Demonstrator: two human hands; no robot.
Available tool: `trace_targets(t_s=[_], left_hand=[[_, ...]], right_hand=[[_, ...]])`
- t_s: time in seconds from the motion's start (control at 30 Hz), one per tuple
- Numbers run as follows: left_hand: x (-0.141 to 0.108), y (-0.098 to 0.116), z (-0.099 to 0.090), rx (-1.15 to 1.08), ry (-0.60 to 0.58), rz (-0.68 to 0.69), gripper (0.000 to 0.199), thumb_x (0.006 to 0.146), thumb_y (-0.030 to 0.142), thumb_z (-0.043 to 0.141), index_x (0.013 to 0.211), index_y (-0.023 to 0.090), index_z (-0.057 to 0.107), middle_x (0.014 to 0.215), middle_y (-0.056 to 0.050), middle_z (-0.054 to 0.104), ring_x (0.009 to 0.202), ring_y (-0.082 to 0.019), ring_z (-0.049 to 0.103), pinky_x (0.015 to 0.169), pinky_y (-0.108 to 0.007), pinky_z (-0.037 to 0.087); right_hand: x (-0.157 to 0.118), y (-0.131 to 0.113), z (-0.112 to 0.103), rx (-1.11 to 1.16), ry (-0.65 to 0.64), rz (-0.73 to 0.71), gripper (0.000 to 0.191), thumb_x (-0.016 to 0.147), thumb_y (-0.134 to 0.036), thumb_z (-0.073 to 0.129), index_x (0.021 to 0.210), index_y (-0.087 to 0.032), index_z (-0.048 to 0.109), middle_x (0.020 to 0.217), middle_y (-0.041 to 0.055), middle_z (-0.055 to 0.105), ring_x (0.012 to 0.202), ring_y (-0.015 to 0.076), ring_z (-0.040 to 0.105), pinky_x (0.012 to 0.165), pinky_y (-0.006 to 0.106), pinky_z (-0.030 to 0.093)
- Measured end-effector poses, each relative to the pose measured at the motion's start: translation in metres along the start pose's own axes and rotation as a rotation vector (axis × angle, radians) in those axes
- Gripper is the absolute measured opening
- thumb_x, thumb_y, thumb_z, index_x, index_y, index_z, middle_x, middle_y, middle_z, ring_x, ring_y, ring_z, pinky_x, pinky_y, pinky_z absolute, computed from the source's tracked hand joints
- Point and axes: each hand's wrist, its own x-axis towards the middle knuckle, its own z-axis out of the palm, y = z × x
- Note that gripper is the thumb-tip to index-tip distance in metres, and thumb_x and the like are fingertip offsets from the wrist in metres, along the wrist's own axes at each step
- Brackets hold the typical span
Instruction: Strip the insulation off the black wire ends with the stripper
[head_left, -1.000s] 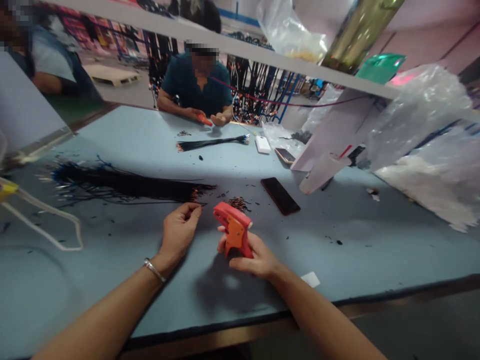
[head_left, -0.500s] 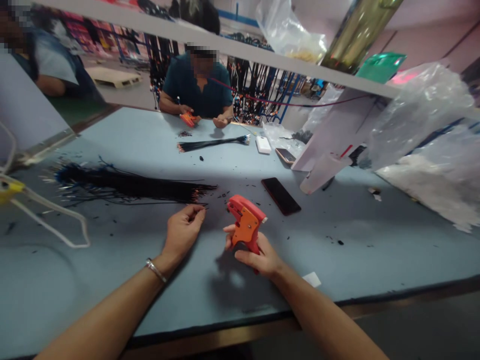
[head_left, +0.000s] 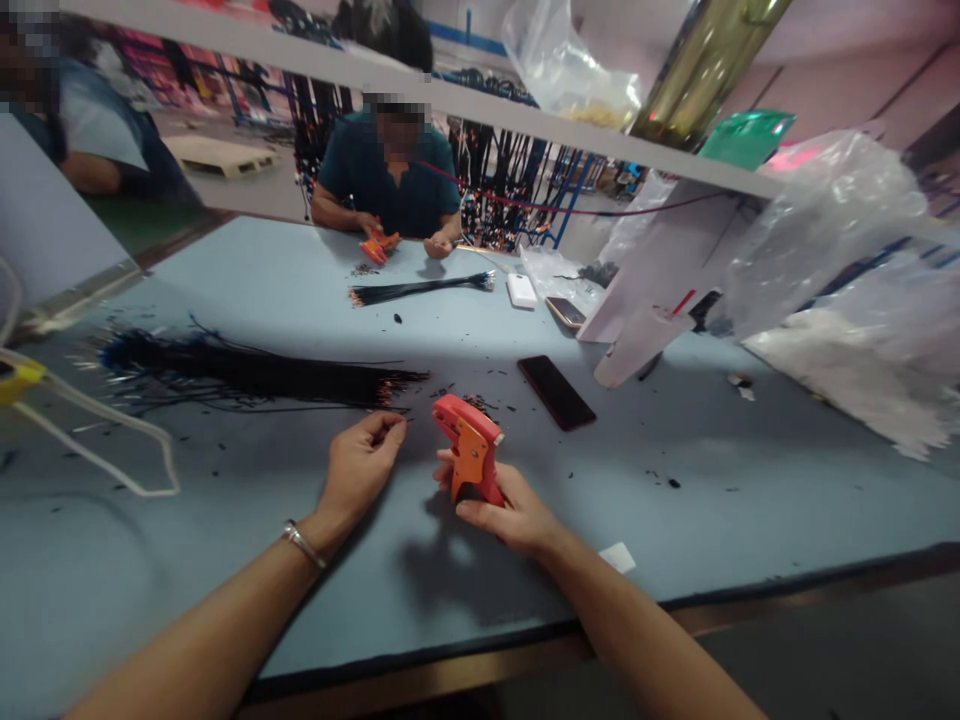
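Note:
My left hand (head_left: 364,460), with a silver bracelet on its wrist, is closed in a pinch at the right end of a bundle of black wires (head_left: 300,378). A thin black wire appears to be between its fingertips, mostly hidden by the hand. In my right hand (head_left: 517,510) is a red and orange wire stripper (head_left: 472,445), held upright by its handle, its jaw end pointing up and left. The jaws are apart from my left hand. Blue and silver ends show at the bundle's left, coppery ends at its right.
A dark phone (head_left: 556,392) lies right of the stripper, among black scraps. Farther back are a smaller wire bundle (head_left: 424,289), a white box (head_left: 521,291) and another phone (head_left: 565,312). Across the table a person holds another orange stripper (head_left: 379,246). A white wire frame (head_left: 112,410) stands left.
My right hand has brought the wire stripper a little left, closer to my left hand. The left hand keeps its pinch beside the bundle. The whole view has shifted slightly.

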Motion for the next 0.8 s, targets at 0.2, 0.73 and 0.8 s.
trace_targets(t_s=[0.2,0.73,0.8], left_hand=[[0.000,-0.001,0.000,-0.037,-0.047,0.021,0.033,0.078,0.044,0.055,0.082,0.015,0.070,0.078,-0.003,0.071,0.073,-0.017,0.060,0.069,-0.024,0.045],[-0.002,0.006,-0.001,0.043,-0.109,0.083,0.028,0.077,0.042,0.052,0.068,0.017,0.062,0.061,0.001,0.060,0.058,-0.013,0.051,0.055,-0.021,0.040],[-0.003,0.006,-0.001,0.046,-0.119,0.078,0.028,0.076,0.042,0.052,0.066,0.017,0.061,0.060,0.001,0.058,0.058,-0.013,0.050,0.055,-0.021,0.039]], right_hand=[[-0.001,-0.007,0.001,-0.099,0.040,-0.028,0.033,0.081,-0.037,0.063,0.107,-0.016,0.061,0.098,0.0070,0.063,0.094,0.0217,0.059,0.088,0.037,0.045],[0.001,-0.008,-0.004,-0.039,0.136,0.089,0.041,0.080,-0.033,0.065,0.117,-0.019,0.059,0.094,0.0063,0.064,0.084,0.0190,0.060,0.081,0.035,0.047],[0.001,-0.011,-0.003,-0.053,0.121,0.096,0.041,0.078,-0.033,0.066,0.116,-0.019,0.060,0.094,0.0057,0.064,0.084,0.0188,0.060,0.082,0.035,0.046]])
